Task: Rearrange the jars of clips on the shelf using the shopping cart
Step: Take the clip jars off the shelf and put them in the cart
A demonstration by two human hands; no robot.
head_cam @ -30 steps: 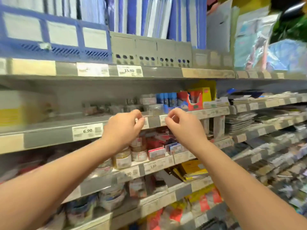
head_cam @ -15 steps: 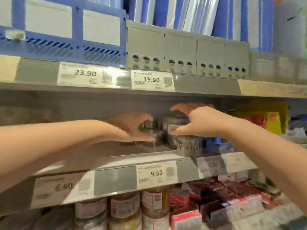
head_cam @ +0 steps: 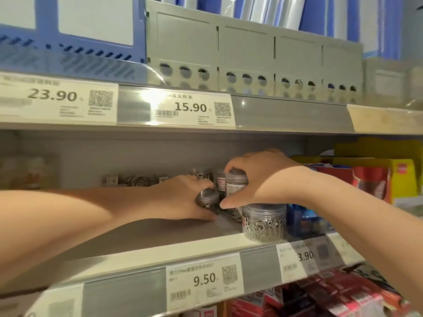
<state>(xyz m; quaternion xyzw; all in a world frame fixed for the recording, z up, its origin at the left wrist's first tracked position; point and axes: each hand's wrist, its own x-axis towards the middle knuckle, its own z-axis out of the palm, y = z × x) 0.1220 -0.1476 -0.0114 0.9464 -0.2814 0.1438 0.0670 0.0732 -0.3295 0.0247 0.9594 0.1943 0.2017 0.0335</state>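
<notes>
Both arms reach into the middle shelf [head_cam: 160, 241]. My left hand [head_cam: 183, 197] wraps a small clear jar of clips [head_cam: 207, 199] that is tilted towards me. My right hand [head_cam: 256, 179] grips a taller clear jar with a label [head_cam: 235, 184] from above, held upright beside the first. A wider jar of silver clips [head_cam: 264, 221] stands free at the shelf's front edge, under my right wrist. More jars and loose clips [head_cam: 137, 180] sit deeper back. No shopping cart is in view.
The shelf above [head_cam: 286, 110] carries grey and blue file boxes and price tags. Red and yellow packets [head_cam: 375, 179] and a blue box [head_cam: 304, 220] stand right of the jars. Red boxes fill the shelf below.
The view has moved closer to the shelf. Both hands went from its front edge into the shelf and closed on a jar each.
</notes>
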